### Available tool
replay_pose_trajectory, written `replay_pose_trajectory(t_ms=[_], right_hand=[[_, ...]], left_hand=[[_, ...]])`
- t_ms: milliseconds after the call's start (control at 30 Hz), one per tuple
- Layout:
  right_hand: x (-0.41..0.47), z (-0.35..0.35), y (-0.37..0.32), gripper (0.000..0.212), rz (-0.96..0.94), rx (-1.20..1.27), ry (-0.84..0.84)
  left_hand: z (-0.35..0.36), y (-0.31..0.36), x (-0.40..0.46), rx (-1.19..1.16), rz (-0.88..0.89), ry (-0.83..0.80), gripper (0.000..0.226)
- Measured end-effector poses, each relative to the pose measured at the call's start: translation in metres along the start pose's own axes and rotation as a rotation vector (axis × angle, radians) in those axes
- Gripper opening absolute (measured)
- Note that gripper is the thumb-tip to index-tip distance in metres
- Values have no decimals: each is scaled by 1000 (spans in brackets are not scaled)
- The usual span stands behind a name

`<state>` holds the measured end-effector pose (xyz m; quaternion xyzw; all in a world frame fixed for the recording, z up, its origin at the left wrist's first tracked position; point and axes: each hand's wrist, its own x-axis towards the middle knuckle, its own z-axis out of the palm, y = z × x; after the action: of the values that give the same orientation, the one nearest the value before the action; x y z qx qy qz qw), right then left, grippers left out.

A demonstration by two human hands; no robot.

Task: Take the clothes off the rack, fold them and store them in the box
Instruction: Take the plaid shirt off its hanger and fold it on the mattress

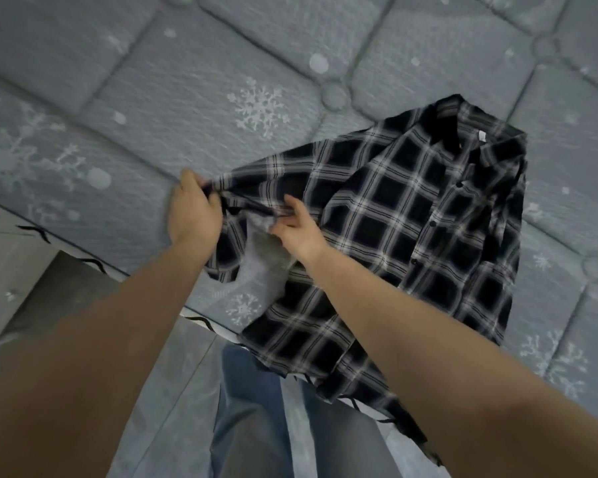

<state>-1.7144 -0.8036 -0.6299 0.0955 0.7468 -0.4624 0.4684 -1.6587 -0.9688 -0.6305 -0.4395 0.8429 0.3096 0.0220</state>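
A dark plaid button-up shirt point(404, 215) lies front up on a grey quilted mattress point(173, 108), collar pointing away from me, hem hanging over the near edge. Its left sleeve is stretched out toward the left. My left hand point(194, 210) grips the end of that sleeve at the cuff. My right hand point(296, 229) pinches the same sleeve further along, close to the shirt's body. The sleeve is lifted slightly and bunched between both hands. No rack or box is in view.
The mattress, printed with white snowflakes, fills most of the view; its near edge runs diagonally from the left down to the lower right. Below it are a pale tiled floor point(32, 270) and my legs in blue jeans point(252, 408).
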Motion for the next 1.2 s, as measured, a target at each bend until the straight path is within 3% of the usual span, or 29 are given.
replay_pose_trajectory(t_ms=[100,233,467,633,800,900,967,1033,1100,1200], right_hand=[[7,3,-16,85,-24,49,-3],[16,13,-51,81,-62,7,-26],[43,34,-107,81,-122,-223,-66],[69,55,-135,81,-153,-342,-31],[86,65,-165,68,-282,-409,14],[100,73,-174,53,-489,-524,218],[115,80,-179,53,-587,-645,294],[129,87,-187,59,-568,-785,249],[140,95,-194,63,-471,-901,169],[154,103,-198,54,-425,-1098,154]], left_hand=[[-12,2,23,-30,-42,14,26],[-35,3,62,-8,4,73,28],[-74,11,128,279,258,142,27],[-88,10,171,341,415,130,19],[-99,2,197,423,493,288,18],[-94,-26,203,379,384,288,17],[-88,-44,203,290,142,268,29],[-85,-57,205,119,-170,221,49],[-80,-72,212,-125,-376,142,61],[-77,-80,222,-329,-409,43,59]])
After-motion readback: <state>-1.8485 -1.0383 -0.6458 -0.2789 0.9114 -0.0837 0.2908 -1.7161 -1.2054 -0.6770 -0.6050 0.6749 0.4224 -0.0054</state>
